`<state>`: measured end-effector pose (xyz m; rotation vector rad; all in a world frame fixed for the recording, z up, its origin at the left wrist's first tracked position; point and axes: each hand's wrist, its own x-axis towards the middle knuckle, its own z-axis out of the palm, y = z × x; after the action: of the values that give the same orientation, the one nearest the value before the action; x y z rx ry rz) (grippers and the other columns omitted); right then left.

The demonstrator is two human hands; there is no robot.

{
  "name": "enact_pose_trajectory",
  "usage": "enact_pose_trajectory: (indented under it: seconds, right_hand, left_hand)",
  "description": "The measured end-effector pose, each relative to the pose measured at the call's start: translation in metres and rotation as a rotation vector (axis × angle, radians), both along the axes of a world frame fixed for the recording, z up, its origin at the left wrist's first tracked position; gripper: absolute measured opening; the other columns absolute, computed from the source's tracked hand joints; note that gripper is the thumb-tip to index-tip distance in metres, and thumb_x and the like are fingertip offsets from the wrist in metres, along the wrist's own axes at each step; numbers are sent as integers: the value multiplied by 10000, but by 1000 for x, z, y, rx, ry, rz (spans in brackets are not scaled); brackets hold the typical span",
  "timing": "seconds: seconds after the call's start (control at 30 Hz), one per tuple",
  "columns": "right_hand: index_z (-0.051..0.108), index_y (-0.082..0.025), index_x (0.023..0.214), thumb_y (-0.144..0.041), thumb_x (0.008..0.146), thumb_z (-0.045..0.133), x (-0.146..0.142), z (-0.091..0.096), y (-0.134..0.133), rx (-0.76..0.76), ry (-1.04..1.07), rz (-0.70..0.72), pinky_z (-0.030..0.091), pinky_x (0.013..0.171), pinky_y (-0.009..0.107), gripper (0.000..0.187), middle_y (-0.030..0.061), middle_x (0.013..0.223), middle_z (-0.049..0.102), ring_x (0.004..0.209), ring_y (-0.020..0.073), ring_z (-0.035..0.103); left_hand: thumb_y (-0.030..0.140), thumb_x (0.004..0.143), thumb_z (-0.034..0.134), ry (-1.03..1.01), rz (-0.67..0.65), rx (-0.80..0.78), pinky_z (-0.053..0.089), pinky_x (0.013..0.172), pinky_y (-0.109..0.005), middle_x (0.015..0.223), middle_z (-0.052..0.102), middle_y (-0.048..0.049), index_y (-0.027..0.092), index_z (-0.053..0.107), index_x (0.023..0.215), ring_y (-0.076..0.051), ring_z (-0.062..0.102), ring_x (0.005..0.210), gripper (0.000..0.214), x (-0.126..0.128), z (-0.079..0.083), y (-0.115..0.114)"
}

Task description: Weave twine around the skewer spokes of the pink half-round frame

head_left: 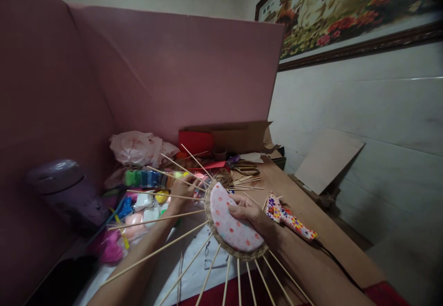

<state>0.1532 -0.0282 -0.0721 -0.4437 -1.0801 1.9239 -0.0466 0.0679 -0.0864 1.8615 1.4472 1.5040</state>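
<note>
A round pink floral-cloth disc (231, 225) edged with woven jute is held tilted over the table, and several thin wooden sticks (162, 248) fan out from its rim. My right hand (247, 210) rests on the disc's upper right, with its fingers pressed against the cloth. My left hand (185, 189) is behind the disc's left rim, among the sticks, fingers curled; what it pinches is hidden. A coil of jute twine (223, 177) lies just beyond the disc.
A colourfully patterned glue gun (289, 217) with a black cord lies right of the disc. Coloured packets (143, 202), a pink plastic bag (138, 148), scissors (246, 167) and a cardboard box (242, 135) crowd the table. Pink boards (155, 66) wall off the back and left.
</note>
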Motion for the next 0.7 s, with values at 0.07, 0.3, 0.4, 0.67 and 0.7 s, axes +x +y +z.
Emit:
enact_pose_trajectory:
  seconds: [0.07, 0.3, 0.4, 0.67, 0.7]
  right_hand:
    - [622, -102, 964, -267, 684, 684, 1, 0, 0, 6, -6, 5, 444, 533, 206, 331, 43, 703, 641, 528, 95, 564]
    - [623, -87, 959, -272, 674, 691, 2, -5, 6, 11, -5, 8, 463, 533, 212, 346, 74, 733, 665, 540, 110, 589]
    - [623, -87, 964, -270, 675, 691, 1, -5, 5, 4, -1, 19, 467, 539, 213, 349, 78, 743, 670, 560, 120, 605]
    - [636, -84, 935, -258, 688, 685, 0, -6, 2, -3, -29, 53, 457, 542, 207, 306, 62, 698, 659, 545, 108, 593]
    - [635, -84, 934, -261, 688, 684, 0, -7, 2, -1, -33, 56, 452, 533, 203, 307, 59, 692, 655, 537, 105, 588]
  left_hand:
    - [360, 687, 591, 73, 55, 39, 354, 467, -223, 565, 643, -17, 200, 665, 621, -141, 549, 509, 188, -11, 5, 3]
    - [383, 713, 566, 142, 303, 129, 341, 487, -218, 577, 631, -3, 206, 671, 694, -128, 532, 522, 206, -43, 20, 4]
    - [366, 698, 575, -12, 298, 172, 369, 494, -213, 574, 622, -1, 171, 680, 751, -123, 530, 522, 227, -50, 29, 6]
    - [316, 643, 619, -242, 336, 351, 433, 513, -218, 590, 639, -14, 139, 651, 664, -131, 570, 545, 182, -58, 58, 1]
    - [311, 635, 628, -232, 353, 355, 429, 506, -217, 575, 631, -9, 138, 648, 655, -128, 565, 536, 175, -58, 61, 0]
